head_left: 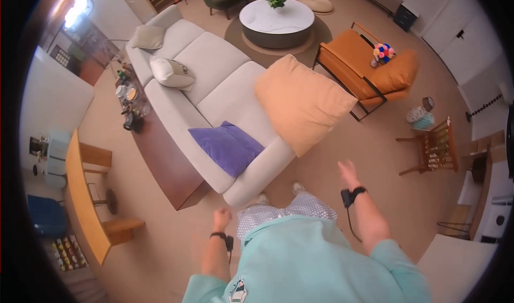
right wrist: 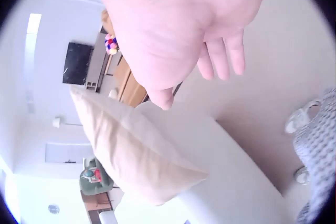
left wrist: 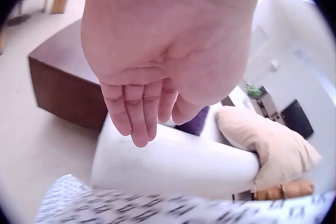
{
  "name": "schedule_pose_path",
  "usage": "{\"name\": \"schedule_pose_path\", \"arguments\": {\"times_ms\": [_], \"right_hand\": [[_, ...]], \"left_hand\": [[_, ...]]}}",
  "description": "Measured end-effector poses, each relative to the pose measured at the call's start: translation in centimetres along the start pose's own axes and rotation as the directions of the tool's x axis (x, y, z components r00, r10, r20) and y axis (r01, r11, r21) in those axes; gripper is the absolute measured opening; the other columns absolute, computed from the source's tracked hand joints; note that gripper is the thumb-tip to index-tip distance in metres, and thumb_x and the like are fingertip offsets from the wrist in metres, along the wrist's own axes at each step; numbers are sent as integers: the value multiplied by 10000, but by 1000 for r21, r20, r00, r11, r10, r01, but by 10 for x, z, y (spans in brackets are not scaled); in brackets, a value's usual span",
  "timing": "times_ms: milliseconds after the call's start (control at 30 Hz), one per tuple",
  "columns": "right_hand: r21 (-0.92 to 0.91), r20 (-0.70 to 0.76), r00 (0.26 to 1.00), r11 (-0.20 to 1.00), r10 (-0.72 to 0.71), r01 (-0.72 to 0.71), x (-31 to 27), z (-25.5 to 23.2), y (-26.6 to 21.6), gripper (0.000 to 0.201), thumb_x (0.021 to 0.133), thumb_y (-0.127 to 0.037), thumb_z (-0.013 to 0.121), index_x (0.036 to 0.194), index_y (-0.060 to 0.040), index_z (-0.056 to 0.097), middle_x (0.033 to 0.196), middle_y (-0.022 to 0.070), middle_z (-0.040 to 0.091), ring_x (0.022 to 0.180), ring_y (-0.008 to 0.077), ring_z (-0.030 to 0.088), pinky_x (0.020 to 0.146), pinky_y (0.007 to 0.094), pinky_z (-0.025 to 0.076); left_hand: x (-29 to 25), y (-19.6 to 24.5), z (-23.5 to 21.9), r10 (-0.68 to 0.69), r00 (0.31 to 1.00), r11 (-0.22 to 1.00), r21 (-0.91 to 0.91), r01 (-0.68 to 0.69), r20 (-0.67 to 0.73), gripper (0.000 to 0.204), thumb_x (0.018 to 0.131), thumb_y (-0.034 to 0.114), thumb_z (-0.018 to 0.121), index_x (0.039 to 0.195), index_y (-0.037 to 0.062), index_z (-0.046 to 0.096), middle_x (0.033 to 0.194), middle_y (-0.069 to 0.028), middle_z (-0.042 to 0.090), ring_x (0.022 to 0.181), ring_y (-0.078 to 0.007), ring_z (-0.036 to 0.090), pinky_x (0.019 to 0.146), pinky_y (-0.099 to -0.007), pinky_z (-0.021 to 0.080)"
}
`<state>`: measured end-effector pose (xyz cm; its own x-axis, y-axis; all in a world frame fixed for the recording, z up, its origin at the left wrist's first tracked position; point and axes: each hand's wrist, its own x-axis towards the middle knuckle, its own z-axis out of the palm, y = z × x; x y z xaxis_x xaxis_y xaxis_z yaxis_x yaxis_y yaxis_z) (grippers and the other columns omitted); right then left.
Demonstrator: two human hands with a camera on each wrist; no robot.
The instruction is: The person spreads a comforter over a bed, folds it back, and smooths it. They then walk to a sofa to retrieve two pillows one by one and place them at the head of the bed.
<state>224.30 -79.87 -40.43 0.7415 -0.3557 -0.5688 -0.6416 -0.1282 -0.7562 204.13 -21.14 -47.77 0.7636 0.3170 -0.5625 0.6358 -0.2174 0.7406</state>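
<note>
In the head view my left hand [head_left: 222,217] hangs beside the end of the light grey sofa [head_left: 251,180], its fingers loosely bent and nothing in them. My right hand [head_left: 349,174] is held out over the floor, to the right of a large peach pillow [head_left: 305,102] that leans on the sofa's arm. A purple pillow [head_left: 227,145] lies in the sofa's near corner. The left wrist view shows the left hand [left wrist: 163,61] empty, fingers pointing down. In the right wrist view the right hand [right wrist: 184,35] is empty, its fingers relaxed.
Behind the sofa stands a long dark red-brown table [head_left: 166,163] with bottles and jars at its far end. An orange armchair [head_left: 348,62] and a wooden chair [head_left: 436,145] stand to the right. Beyond are a round table [head_left: 276,21] and, at left, a yellow wooden desk [head_left: 85,196].
</note>
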Motion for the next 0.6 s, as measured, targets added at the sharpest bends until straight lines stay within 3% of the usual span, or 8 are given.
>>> {"name": "schedule_pose_path", "arguments": {"times_ms": [33,100,200,333,400,433,467,600], "right_hand": [[-17,12,998,998,-61,61,30,8,-28,708,854,-402,725,1409,-98,408,884,12,556,716,118,487,595,283,438],[49,60,996,997,-64,62,53,24,-107,834,816,-416,766,1425,-4,371,1337,183,540,1267,263,482,1052,390,373],[70,36,977,976,-208,205,101,52,-157,888,788,-441,786,1439,-17,356,1374,159,519,1297,269,458,1073,399,353],[135,203,952,970,-228,204,169,82,-153,926,782,-477,779,1460,-22,342,1431,117,483,1326,252,444,1056,398,379],[-19,165,981,995,101,-100,129,89,-194,852,795,-438,785,1419,9,415,1394,103,524,1270,240,499,1029,379,404],[-33,177,979,995,102,-97,144,97,-180,852,795,-438,785,1419,9,415,1394,103,524,1270,240,499,1029,379,404],[33,97,995,999,-21,18,173,105,-153,761,786,-410,799,1348,8,501,1349,102,568,1238,235,529,1006,371,423],[37,-101,955,958,-279,284,182,110,-138,519,832,-323,768,1191,30,643,1252,126,645,1148,235,604,965,343,454]], "left_hand": [[-34,-9,0,-130,989,991,-25,129,-71,152,861,65,565,921,-51,644,686,-104,649,579,-170,623,507,-307,491],[-88,-61,3,-312,943,950,-34,310,-116,141,863,55,563,933,-45,634,681,-114,643,563,-200,637,474,-323,495],[-183,-92,28,-553,804,833,-172,526,-221,132,871,44,550,942,-47,614,712,-125,649,562,-212,638,468,-324,505],[-295,-85,104,-673,679,683,-599,417,-293,148,856,70,576,919,-56,619,711,-134,644,592,-216,646,485,-318,503],[-340,-78,140,-700,677,662,-559,499,-225,147,854,70,581,924,-48,631,732,-133,652,628,-213,654,521,-315,516],[-357,-45,156,-712,655,670,-523,528,-251,151,848,77,587,916,-44,647,737,-131,657,636,-214,657,543,-317,521],[-373,-1,171,-724,632,673,-487,557,-277,157,843,85,592,908,-39,664,742,-129,662,645,-215,659,564,-319,526],[-428,-129,240,-655,703,756,-256,603,-278,168,824,104,607,870,-31,696,753,-120,672,654,-221,663,575,-330,523]]}}
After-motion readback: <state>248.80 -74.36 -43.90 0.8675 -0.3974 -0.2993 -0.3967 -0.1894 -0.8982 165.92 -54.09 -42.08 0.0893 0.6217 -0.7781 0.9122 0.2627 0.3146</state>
